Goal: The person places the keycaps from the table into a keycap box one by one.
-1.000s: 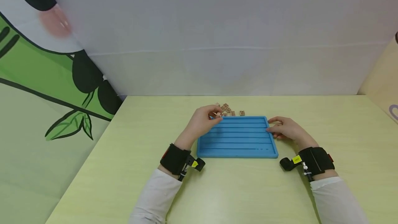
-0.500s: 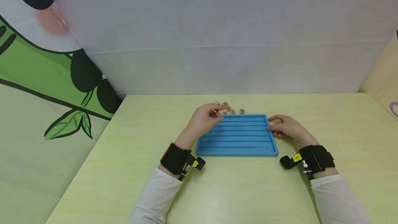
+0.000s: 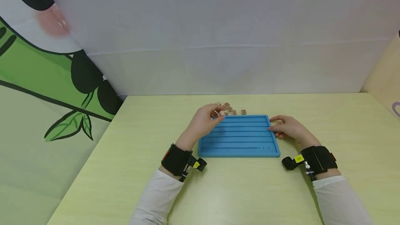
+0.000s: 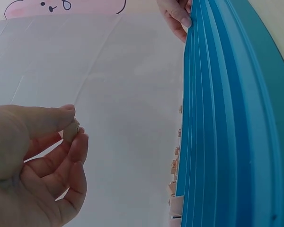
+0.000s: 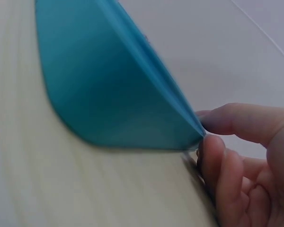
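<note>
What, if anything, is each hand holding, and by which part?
The left hand pinches a small wooden block by opposite sides; the right hand holds the blue tray by its right edge, near the far corner.

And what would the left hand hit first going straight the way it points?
Likely the loose cubes behind the blue tray, though the left hand may be high enough to pass over them.
</note>
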Demonstrator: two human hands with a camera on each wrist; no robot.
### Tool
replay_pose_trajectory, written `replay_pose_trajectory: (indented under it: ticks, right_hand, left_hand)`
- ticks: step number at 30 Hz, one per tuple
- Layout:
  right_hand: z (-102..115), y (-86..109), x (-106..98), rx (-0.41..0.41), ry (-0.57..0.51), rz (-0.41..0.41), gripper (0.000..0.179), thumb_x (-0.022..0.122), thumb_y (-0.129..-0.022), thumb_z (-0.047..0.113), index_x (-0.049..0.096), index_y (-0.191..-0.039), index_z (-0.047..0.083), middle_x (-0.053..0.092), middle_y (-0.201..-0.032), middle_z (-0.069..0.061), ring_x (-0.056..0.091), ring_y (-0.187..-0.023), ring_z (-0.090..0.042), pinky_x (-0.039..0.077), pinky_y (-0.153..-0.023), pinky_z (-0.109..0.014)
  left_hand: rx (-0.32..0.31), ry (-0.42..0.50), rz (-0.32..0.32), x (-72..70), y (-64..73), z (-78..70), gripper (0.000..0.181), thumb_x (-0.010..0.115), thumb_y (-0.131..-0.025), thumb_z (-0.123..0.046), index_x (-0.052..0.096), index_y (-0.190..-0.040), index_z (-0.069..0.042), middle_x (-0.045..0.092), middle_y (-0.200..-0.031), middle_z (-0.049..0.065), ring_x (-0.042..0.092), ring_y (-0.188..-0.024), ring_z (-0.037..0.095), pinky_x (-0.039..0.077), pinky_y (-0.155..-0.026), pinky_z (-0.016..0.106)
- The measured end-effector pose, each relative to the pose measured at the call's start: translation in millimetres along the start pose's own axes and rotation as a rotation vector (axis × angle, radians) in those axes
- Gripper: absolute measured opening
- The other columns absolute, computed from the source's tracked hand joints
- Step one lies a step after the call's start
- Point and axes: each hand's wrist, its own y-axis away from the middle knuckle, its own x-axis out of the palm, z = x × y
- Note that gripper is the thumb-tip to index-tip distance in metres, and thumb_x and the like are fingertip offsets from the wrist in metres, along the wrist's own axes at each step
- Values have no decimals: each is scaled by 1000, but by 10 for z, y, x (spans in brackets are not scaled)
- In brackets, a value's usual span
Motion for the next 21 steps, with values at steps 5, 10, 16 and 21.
replay_pose_trajectory:
  ticks: [5,10,16,21]
  right_hand:
    - [-30,11,7,-3,-1,-8,60,61,-91,18,34,-138,-9,59,-69,5,54,-59,-6,47,-56,-19]
    - [-42,31,18,-1,-11,-8,60,61,-91,18,34,-138,-8,58,-69,5,54,-59,-6,47,-56,-19]
    - [-36,45,37,-16,-8,-11,61,62,-91,18,35,-138,-8,58,-68,4,55,-59,-7,47,-55,-19]
    - [-19,55,52,-16,-7,-13,60,62,-91,18,36,-137,-9,58,-68,4,55,-58,-6,47,-55,-19]
  left_hand:
    - [16,3,-25,-15,0,-25,24,64,-91,-17,64,-113,-7,63,-116,8,60,-92,19,48,-80,31]
    - [39,3,-46,-27,16,-42,21,65,-90,-20,64,-108,-9,65,-103,6,61,-87,17,48,-75,28]
    - [194,12,-48,-24,47,-27,24,62,-92,-19,64,-113,-8,60,-89,4,53,-80,16,48,-74,32]
    - [315,10,-77,-29,66,-29,17,61,-92,-16,66,-105,-7,57,-88,5,52,-81,24,46,-73,37]
